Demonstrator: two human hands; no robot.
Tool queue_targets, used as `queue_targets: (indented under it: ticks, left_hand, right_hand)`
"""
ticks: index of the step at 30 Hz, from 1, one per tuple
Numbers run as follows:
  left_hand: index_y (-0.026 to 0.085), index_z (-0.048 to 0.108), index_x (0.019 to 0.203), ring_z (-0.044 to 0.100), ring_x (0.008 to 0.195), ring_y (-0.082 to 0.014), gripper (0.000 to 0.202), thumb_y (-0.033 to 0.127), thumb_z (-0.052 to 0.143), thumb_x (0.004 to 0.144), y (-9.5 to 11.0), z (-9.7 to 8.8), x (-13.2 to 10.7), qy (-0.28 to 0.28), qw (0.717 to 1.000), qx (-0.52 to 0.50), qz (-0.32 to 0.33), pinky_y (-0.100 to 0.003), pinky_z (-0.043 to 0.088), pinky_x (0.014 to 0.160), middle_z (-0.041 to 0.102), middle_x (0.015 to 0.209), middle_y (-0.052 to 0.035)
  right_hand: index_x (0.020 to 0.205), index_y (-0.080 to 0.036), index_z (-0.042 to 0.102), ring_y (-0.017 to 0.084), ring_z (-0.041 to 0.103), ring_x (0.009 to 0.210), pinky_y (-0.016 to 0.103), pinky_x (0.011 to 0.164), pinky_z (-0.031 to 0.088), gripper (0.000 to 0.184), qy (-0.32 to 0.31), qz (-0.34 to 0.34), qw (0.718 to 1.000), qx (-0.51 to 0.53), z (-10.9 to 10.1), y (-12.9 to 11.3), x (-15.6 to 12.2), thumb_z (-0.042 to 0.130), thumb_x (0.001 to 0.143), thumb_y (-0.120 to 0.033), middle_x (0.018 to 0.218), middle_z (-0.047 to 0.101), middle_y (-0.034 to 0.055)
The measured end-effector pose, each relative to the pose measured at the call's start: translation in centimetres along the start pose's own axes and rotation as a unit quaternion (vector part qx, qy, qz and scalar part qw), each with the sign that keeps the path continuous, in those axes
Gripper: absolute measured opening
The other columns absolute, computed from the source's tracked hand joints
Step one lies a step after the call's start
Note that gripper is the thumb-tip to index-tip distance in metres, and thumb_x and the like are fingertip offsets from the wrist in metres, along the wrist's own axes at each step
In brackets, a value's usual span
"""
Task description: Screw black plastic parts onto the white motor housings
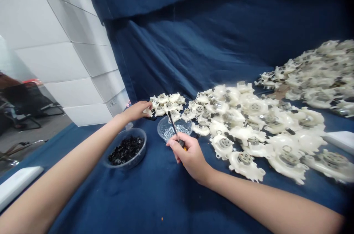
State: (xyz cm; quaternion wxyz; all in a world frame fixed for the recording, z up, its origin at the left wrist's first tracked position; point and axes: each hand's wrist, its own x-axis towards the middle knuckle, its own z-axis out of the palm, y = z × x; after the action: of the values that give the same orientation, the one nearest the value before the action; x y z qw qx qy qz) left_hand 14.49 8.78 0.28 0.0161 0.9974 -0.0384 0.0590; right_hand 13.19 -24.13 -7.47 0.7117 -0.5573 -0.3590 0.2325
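My right hand (190, 154) is closed around a screwdriver (172, 122). Its dark shaft points up and away over the clear bowl of small silver screws (190, 128), and a bit of orange shows at the handle. My left hand (137, 111) reaches to the back, its fingers curled onto a cream plastic housing (148, 112) at the left edge of a small group of similar housings (174, 97). The fingers partly hide that housing. Below my left wrist stands a clear bowl (145, 149) full of small black parts (125, 150).
A large heap of cream housings with grey metal motors (254, 107) spreads over the right side of the blue cloth (163, 189). Another heap (323, 68) lies behind it. White boxes (80, 90) are stacked at the left. White objects (20, 182) (341, 141) lie at both sides.
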Motion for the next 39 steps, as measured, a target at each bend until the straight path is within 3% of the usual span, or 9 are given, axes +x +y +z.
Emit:
queue_targets:
  ticks: [3, 7, 11, 15, 20, 24, 30, 35, 39]
  left_hand:
    - [0.019, 0.062, 0.124, 0.059, 0.108, -0.0238, 0.035, 0.027, 0.058, 0.090, 0.1, 0.3, -0.5, 0.017, 1.000, 0.001, 0.000, -0.033, 0.044, 0.095, 0.066, 0.114, -0.0093]
    - [0.019, 0.067, 0.121, 0.062, 0.107, -0.0216, 0.031, 0.027, 0.053, 0.095, 0.9, -0.4, -0.6, 0.037, 0.999, -0.008, 0.021, -0.033, 0.047, 0.097, 0.068, 0.111, -0.0087]
    - [0.018, 0.066, 0.120, 0.060, 0.113, -0.0207, 0.030, 0.035, 0.056, 0.098, 3.8, -2.5, -2.4, 0.112, 0.993, -0.016, 0.035, -0.036, 0.047, 0.103, 0.066, 0.117, -0.0090]
    - [0.023, 0.065, 0.123, 0.064, 0.111, -0.0177, 0.028, 0.029, 0.061, 0.096, 8.5, -4.1, -7.4, 0.217, 0.972, -0.032, 0.086, -0.033, 0.052, 0.099, 0.066, 0.120, -0.0059]
    - [0.025, 0.063, 0.131, 0.064, 0.115, -0.0168, 0.044, 0.010, 0.067, 0.090, 13.6, -2.6, -14.9, 0.227, 0.963, 0.002, 0.147, -0.030, 0.055, 0.100, 0.067, 0.123, -0.0053]
    - [0.019, 0.062, 0.132, 0.065, 0.103, -0.0188, 0.046, 0.007, 0.067, 0.088, 17.0, 0.1, -18.1, 0.165, 0.969, 0.023, 0.185, -0.031, 0.057, 0.088, 0.068, 0.112, -0.0092]
    - [0.013, 0.067, 0.117, 0.053, 0.068, -0.0177, 0.029, 0.011, 0.064, 0.089, 21.2, 3.8, -18.0, 0.181, 0.951, 0.122, 0.219, -0.033, 0.049, 0.059, 0.063, 0.078, -0.0059]
    - [0.016, 0.067, 0.117, 0.049, 0.063, -0.0174, 0.031, 0.013, 0.069, 0.086, 22.6, 4.9, -17.3, 0.161, 0.950, 0.130, 0.234, -0.035, 0.045, 0.053, 0.062, 0.076, -0.0053]
    - [0.017, 0.062, 0.126, 0.057, 0.074, -0.0203, 0.054, 0.058, 0.061, 0.090, 21.8, 2.8, -17.9, 0.165, 0.953, 0.076, 0.244, -0.036, 0.050, 0.062, 0.067, 0.093, -0.0103]
  right_hand:
    - [0.087, -0.017, 0.065, 0.006, 0.046, 0.051, 0.018, 0.051, 0.038, 0.026, -0.005, -0.014, 1.000, -0.007, 0.1, -0.1, -0.1, 0.059, 0.095, -0.042, 0.057, 0.048, -0.0057]
    - [0.086, -0.017, 0.066, 0.006, 0.045, 0.050, 0.018, 0.051, 0.037, 0.026, -0.006, -0.019, 1.000, -0.002, 0.1, -0.1, -0.1, 0.060, 0.094, -0.041, 0.056, 0.048, -0.0058]
    - [0.085, -0.017, 0.064, 0.006, 0.045, 0.047, 0.017, 0.048, 0.037, 0.027, 0.024, -0.008, 0.999, 0.037, -0.1, 0.0, 0.3, 0.061, 0.093, -0.043, 0.055, 0.047, -0.0065]
    - [0.083, -0.018, 0.062, 0.006, 0.045, 0.046, 0.017, 0.047, 0.037, 0.027, 0.052, -0.002, 0.997, 0.064, -0.2, 0.0, 0.4, 0.064, 0.090, -0.044, 0.053, 0.047, -0.0068]
    - [0.082, -0.017, 0.064, 0.006, 0.046, 0.047, 0.017, 0.048, 0.038, 0.025, 0.030, -0.012, 0.997, 0.065, -0.4, -0.2, 0.2, 0.064, 0.090, -0.041, 0.053, 0.048, -0.0065]
    - [0.082, -0.017, 0.065, 0.006, 0.046, 0.047, 0.017, 0.048, 0.038, 0.024, 0.024, -0.017, 0.997, 0.069, -0.7, -0.3, 0.2, 0.064, 0.090, -0.040, 0.053, 0.049, -0.0063]
    - [0.083, -0.017, 0.065, 0.006, 0.047, 0.047, 0.017, 0.047, 0.039, 0.025, 0.021, -0.012, 0.998, 0.055, -0.6, -0.2, 0.1, 0.064, 0.090, -0.041, 0.054, 0.049, -0.0062]
    - [0.082, -0.017, 0.065, 0.006, 0.047, 0.047, 0.018, 0.048, 0.039, 0.025, 0.019, -0.026, 0.998, 0.046, -0.7, -0.2, 0.0, 0.063, 0.091, -0.040, 0.054, 0.049, -0.0060]
    - [0.082, -0.017, 0.065, 0.006, 0.046, 0.047, 0.018, 0.048, 0.038, 0.023, 0.019, -0.019, 0.999, 0.047, -0.8, -0.2, -0.1, 0.063, 0.091, -0.038, 0.053, 0.049, -0.0061]
